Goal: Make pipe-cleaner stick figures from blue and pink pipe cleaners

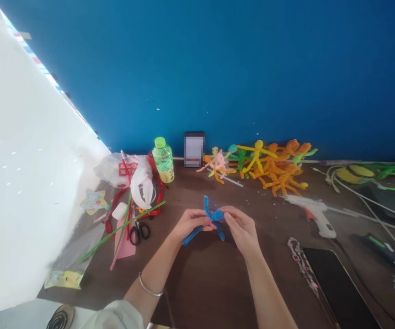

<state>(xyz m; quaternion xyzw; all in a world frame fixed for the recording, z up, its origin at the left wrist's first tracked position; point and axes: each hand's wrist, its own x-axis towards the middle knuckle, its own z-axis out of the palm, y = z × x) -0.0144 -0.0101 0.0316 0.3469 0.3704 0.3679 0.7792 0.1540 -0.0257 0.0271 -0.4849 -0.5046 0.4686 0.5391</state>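
Both my hands meet over the middle of the brown table (pixel 218 283). Between them is a blue pipe-cleaner figure (pixel 213 215), partly twisted, with ends sticking up, down and to the lower left. My left hand (pixel 191 222) pinches its left side, and a silver bangle sits on that wrist. My right hand (pixel 240 227) pinches its right side with fingers curled. Part of the figure is hidden under my fingertips.
A pile of finished pipe-cleaner figures (pixel 269 167) lies by the blue wall. A white glue gun (pixel 316 212), a dark phone (pixel 338 288), black scissors (pixel 139 232), a green-capped bottle (pixel 163 160), plastic bags (pixel 132 176) and loose green pipe cleaners (pixel 125 226) surround my hands.
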